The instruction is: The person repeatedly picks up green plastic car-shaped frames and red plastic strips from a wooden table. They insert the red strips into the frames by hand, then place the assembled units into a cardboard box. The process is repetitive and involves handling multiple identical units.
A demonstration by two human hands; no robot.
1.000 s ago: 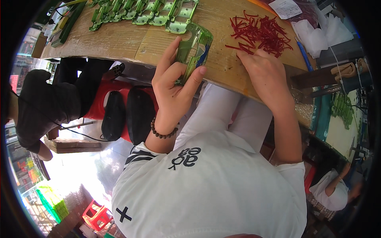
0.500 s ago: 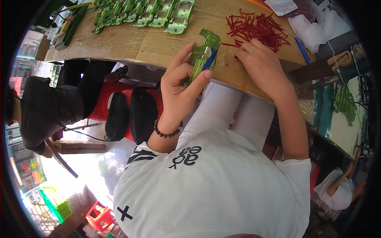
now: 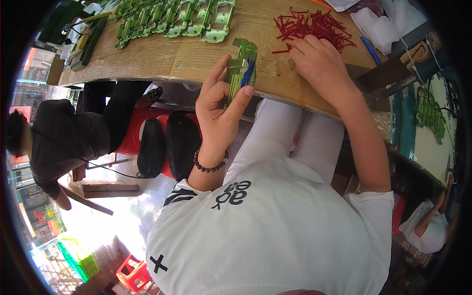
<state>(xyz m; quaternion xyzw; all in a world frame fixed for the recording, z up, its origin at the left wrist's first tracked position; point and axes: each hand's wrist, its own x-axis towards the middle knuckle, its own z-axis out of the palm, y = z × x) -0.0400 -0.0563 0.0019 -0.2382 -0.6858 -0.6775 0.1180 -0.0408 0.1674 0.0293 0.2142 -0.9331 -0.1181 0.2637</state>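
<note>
Hands (image 3: 216, 114) (image 3: 322, 69) by red strips (image 3: 315, 25), green frames (image 3: 215, 34), blue pen (image 3: 370, 50).

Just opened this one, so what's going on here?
A person's left hand holds up a green plastic part with a blue piece on it. The right hand is at the near edge of a pile of red strips; whether it grips one is hidden. More green parts lie in a row farther back on the table.

The held green casing (image 3: 235, 73) looks glossy plastic, the tabletop (image 3: 196, 63) faintly shiny, the white shirt (image 3: 275, 226) matt cloth.
</note>
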